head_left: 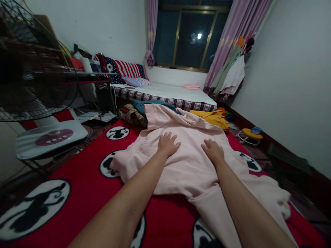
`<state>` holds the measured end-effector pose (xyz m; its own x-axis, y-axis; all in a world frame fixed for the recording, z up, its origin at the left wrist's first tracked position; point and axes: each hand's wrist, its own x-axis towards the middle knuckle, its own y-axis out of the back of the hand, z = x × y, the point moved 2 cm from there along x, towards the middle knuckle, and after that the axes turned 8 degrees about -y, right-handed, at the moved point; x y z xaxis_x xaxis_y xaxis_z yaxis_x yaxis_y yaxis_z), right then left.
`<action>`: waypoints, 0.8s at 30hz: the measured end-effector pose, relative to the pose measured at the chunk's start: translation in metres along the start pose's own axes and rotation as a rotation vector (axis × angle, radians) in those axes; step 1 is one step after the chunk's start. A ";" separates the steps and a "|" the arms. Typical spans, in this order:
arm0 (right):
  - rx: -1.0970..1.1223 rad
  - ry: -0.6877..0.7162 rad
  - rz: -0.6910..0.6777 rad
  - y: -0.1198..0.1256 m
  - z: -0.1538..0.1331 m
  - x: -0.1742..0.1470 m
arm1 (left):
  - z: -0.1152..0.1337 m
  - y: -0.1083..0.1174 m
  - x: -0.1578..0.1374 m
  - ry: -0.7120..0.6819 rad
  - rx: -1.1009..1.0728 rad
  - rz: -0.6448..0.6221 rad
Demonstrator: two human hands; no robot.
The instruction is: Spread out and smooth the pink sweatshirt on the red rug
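A pale pink long-sleeved garment (181, 172) lies spread over a red blanket (85, 186) with black-and-white round figures. My left hand (168, 144) rests flat on the cloth left of its middle, fingers spread. To the right, my right hand (213, 151) also presses flat on the garment, its fingers apart. Neither hand grips the fabric. One sleeve runs toward me beneath my right forearm, and the far edge of the garment is raised in loose folds.
Beyond the garment lie a yellow garment (212, 118), dark teal cloth (155, 103) and a camouflage-patterned item (133, 114). A fan (33, 65) stands close on the left. A bed (165, 90) is under the window, and a yellow stool (249, 133) stands at right.
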<state>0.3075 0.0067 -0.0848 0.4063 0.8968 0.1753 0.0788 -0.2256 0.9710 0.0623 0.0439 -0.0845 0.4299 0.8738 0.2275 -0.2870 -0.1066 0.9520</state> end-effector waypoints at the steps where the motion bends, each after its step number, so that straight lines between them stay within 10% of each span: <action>1: 0.011 -0.002 0.003 0.000 0.001 0.000 | 0.000 0.000 0.000 0.000 -0.007 -0.002; 12: 0.070 0.002 0.043 0.001 0.004 0.000 | -0.045 0.043 -0.001 -0.069 -0.350 0.007; 19: 0.091 -0.013 0.040 0.002 0.004 0.000 | -0.120 0.064 -0.003 -0.145 -0.067 -0.198; 24: 0.109 -0.029 -0.003 0.006 0.002 -0.002 | -0.117 0.049 -0.006 -0.022 0.147 -0.229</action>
<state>0.3091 0.0027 -0.0798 0.4319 0.8864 0.1666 0.1780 -0.2648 0.9477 -0.0549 0.0891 -0.0636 0.4885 0.8726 0.0053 -0.0536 0.0239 0.9983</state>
